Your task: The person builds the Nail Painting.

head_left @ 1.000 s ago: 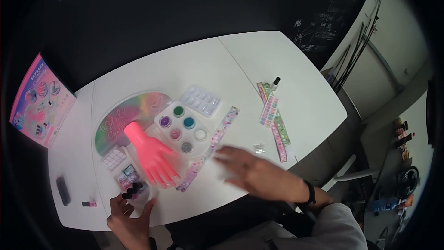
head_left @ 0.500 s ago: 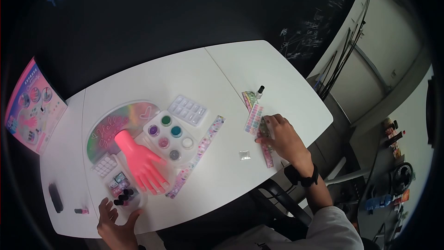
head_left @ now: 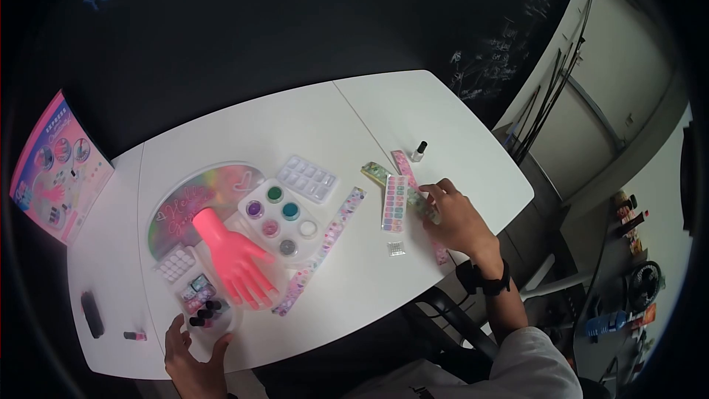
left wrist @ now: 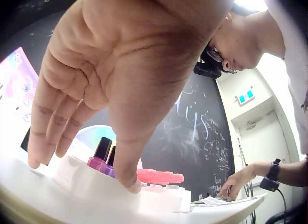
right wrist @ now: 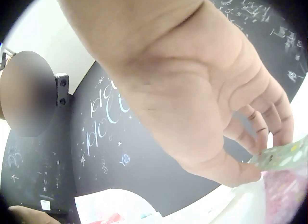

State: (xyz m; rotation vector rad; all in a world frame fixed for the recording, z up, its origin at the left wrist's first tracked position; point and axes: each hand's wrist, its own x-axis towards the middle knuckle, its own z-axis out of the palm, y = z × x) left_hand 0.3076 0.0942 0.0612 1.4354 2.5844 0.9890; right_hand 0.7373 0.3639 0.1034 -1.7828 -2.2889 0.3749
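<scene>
My right hand (head_left: 459, 223) pinches a green patterned strip (right wrist: 284, 156) between thumb and fingers. In the head view the green strip (head_left: 376, 171) crosses a pink patterned strip (head_left: 402, 165), and a sticker sheet (head_left: 394, 203) overlaps it. My left hand (head_left: 196, 360) rests at the near end of a white kit tray (left wrist: 96, 188), thumb and straight fingers spread on either side. Between them black-capped nail polish bottles (head_left: 204, 315) stand in the tray. A pink model hand (head_left: 235, 257) lies palm down on the tray, beside pots of coloured glitter (head_left: 289, 211).
Another patterned strip (head_left: 332, 236) lies mid-table near a white compartment tray (head_left: 308, 178). A clear polish bottle (head_left: 419, 152) stands at the right, and a small clear packet (head_left: 396, 249) lies nearer. The printed box (head_left: 60, 170) stands far left, by a dark oblong object (head_left: 92, 315).
My right hand moved from mid-table to the strips at the right and took hold of the green one, which has turned. The sticker sheet shifted left. My left hand stayed by the tray.
</scene>
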